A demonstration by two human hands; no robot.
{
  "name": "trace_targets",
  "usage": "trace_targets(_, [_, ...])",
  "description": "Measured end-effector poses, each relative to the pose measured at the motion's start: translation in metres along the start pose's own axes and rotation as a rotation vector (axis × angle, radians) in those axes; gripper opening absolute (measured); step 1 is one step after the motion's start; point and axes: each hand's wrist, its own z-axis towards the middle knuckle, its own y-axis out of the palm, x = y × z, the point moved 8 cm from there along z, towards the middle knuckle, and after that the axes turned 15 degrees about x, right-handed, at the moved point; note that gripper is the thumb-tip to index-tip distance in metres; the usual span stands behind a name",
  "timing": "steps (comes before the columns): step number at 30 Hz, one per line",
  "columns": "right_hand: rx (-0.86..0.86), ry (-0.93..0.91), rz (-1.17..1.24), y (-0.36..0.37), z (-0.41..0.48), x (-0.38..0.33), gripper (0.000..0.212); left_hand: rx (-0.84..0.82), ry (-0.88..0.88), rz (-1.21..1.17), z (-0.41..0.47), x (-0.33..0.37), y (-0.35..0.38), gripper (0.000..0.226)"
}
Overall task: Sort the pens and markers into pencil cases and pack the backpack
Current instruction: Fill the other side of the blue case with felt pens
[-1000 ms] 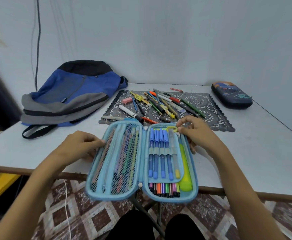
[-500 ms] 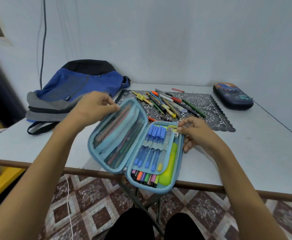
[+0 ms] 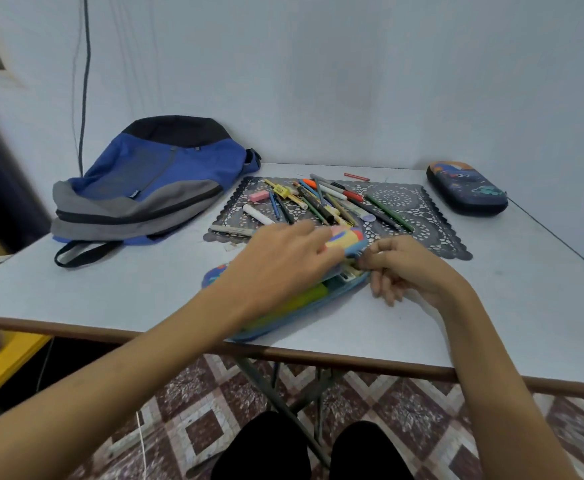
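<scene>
Pressing case [image 3: 318,301] almost shut, left hand [image 3: 280,268] flat on lid, right hand [image 3: 408,271] seemingly pinching its corner; loose pens [image 3: 321,202], dark case [image 3: 467,188] and backpack [image 3: 152,181] left to pack.

Both forearms were bare and reached forward from the bottom edge. Left hand [image 3: 280,268] lay palm down, arm angled rightward, fingers stretched flat on top of the pencil case [image 3: 347,240]. Right hand [image 3: 408,271] sat just beside it, thumb and forefinger pinching the case's rim, other fingers loosely curled.
</scene>
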Motion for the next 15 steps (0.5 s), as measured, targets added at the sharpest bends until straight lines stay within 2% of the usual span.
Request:
trace_targets(2, [0.184, -0.056, -0.027, -0.016, 0.008, -0.002, 0.007, 0.044, 0.117, -0.029, -0.015, 0.007, -0.001, 0.007])
trace_targets(4, [0.413, -0.191, -0.018, -0.034, 0.011, -0.014, 0.011, 0.085, 0.186, -0.071, -0.025, 0.001, 0.001, 0.008])
trace_targets(6, [0.466, -0.368, 0.025, -0.036, 0.007, -0.034, 0.009, 0.141, 0.227, -0.122, -0.032, -0.007, -0.001, 0.011])
trace_targets(8, [0.342, -0.487, 0.019, -0.021, 0.002, -0.052, 0.011, 0.199, 0.251, -0.141, -0.038, -0.009, -0.002, 0.014])
trace_targets(11, [0.056, -0.605, -0.152, 0.016, -0.005, -0.077, 0.025, 0.243, 0.276, -0.141, -0.040, -0.008, 0.001, 0.015])
trace_targets(14, [-0.189, -0.635, -0.318, 0.047, -0.013, -0.090, 0.034, 0.272, 0.211, -0.192, -0.037, -0.014, -0.004, 0.006])
trace_targets(15, [-0.244, -0.632, -0.334, 0.054, -0.014, -0.091, 0.036, 0.263, 0.142, -0.263, -0.037, -0.020, -0.007, 0.012])
